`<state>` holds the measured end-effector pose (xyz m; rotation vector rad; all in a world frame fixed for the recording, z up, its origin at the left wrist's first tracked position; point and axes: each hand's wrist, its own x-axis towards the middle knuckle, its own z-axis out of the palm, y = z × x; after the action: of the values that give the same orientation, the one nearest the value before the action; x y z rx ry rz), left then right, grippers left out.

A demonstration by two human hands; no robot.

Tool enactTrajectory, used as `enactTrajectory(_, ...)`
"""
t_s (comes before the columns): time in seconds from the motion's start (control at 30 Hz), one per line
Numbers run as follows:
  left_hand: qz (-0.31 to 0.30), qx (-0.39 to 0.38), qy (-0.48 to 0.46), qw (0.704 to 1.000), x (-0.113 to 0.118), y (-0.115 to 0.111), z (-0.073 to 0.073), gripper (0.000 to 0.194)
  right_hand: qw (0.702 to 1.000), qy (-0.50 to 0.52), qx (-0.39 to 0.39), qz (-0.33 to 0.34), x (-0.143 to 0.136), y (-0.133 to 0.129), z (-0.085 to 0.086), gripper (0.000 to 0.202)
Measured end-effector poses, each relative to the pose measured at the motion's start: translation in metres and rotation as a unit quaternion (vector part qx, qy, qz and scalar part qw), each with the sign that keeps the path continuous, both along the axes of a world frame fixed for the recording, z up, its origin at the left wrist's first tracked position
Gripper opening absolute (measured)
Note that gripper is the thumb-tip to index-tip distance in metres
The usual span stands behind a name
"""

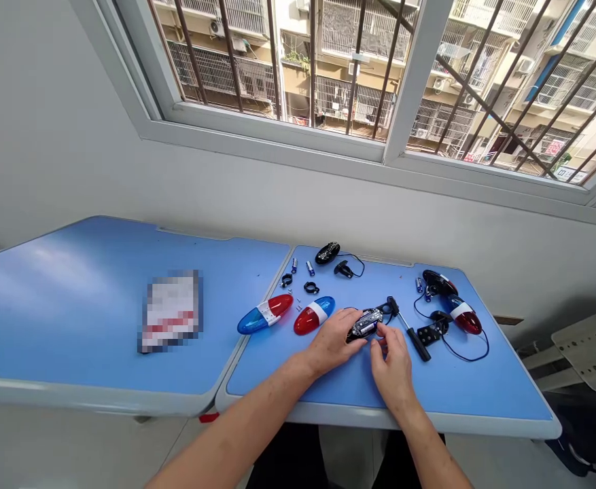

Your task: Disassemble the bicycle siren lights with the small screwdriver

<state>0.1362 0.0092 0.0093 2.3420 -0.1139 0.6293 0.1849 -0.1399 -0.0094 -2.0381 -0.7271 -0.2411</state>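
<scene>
My left hand (334,339) holds a black oval housing (367,324) with its inside facing up, fingers and thumb around its left end. Silver batteries and metallic parts show in the housing. At its right end, my right hand (392,358) has its thumb and fingertips close together at the edge; whether something small is between them is hidden. Left of my left hand lies a red and blue cover (314,315) with a white band, and farther left a second such cover (266,314). A screwdriver (410,331) with a black handle lies right of the housing.
Behind are a black oval unit (327,253) with a cable, loose batteries (310,268), ring clamps (311,288) and small screws. More lamp units (464,314), cables and a black bracket (429,333) lie at the right. A blurred packet (170,311) rests on the left table (94,305).
</scene>
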Motion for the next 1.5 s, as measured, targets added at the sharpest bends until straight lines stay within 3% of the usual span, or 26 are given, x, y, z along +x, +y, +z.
enactTrajectory(0.5,0.020,0.002,-0.022,1.000,0.002,0.000,-0.007,0.045,0.999,0.011,0.021,-0.045,0.003,0.007,-0.001,0.020)
enactTrajectory(1.3,-0.011,0.024,-0.015,1.000,0.002,0.000,-0.004,0.043,0.997,0.036,0.066,-0.015,0.010,0.000,0.001,0.015)
enactTrajectory(1.5,-0.014,0.011,0.004,1.000,0.000,-0.001,-0.001,0.045,1.000,0.002,0.023,-0.003,0.013,-0.004,0.009,0.016)
